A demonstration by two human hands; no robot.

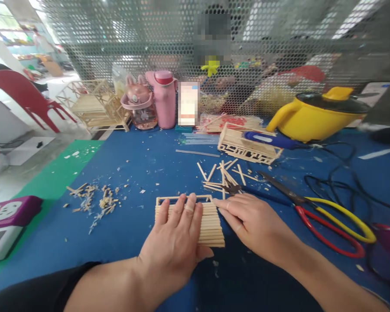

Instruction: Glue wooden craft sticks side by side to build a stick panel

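Note:
A small panel of pale wooden sticks (212, 225), laid side by side with a narrow frame along its far edge, lies on the blue table in front of me. My left hand (177, 234) rests flat over it with the fingers stretched out. At the panel's far right corner, my right hand (251, 219) has its fingers pressed together; whatever is between the fingertips is hidden. Just beyond that hand are blue-handled pliers (263, 194) and a loose pile of cut sticks (225, 175). To its right lie scissors (323, 221) with red and yellow handles.
Wood scraps (105, 199) litter the table's left side. Behind stand a pink bottle (165, 102), a stick-built model (97, 106) and a yellow pot (315, 117). A blue glue gun (269, 139) leans across a stick frame (237, 147); black cables (341, 173) trail at right.

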